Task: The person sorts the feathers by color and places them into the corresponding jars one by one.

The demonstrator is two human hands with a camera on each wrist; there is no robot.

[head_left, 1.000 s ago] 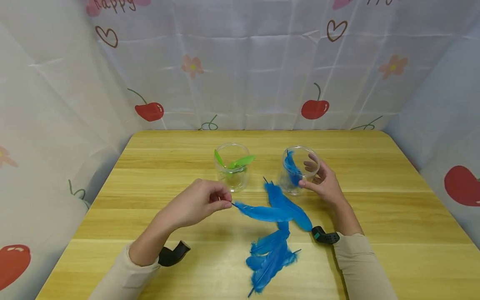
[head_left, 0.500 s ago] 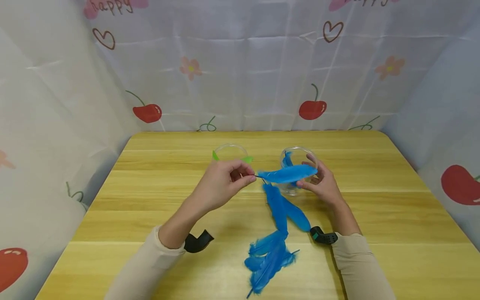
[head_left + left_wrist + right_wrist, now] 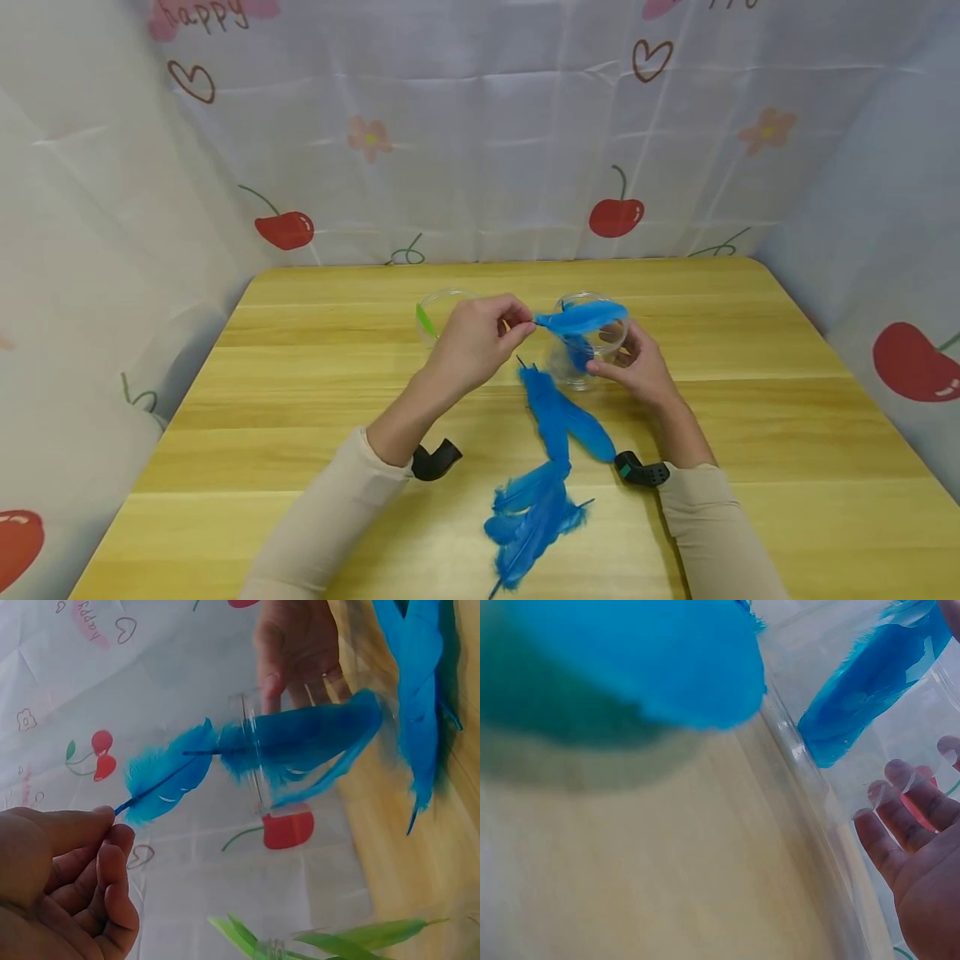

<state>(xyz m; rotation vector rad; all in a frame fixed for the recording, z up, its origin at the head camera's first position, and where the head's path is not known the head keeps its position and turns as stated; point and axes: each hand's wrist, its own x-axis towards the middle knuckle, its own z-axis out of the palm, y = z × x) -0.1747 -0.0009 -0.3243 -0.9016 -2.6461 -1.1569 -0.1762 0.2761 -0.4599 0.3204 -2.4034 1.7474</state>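
My left hand [image 3: 480, 340] pinches a blue feather [image 3: 588, 317] by its dark quill between thumb and fingertips. The feather lies sideways over the mouth of a clear plastic cup [image 3: 576, 383]. Inside that cup stand blue feathers [image 3: 300, 739], visible through its wall in the left wrist view. My right hand [image 3: 647, 364] holds the cup from the right, thumb in front and fingers round the far side; in the right wrist view those fingers [image 3: 911, 806] lie against the clear wall.
Several blue feathers [image 3: 553, 425] lie loosely spread on the wooden table [image 3: 285, 400] below the cup. A second clear cup [image 3: 447, 292] with green feathers [image 3: 360, 935] stands to the left, partly behind my left hand. A printed curtain [image 3: 480, 150] hangs behind.
My left hand has carried the blue feather up and right from above the table to the right cup's mouth, partly covering the left cup. My right hand stays on its cup.
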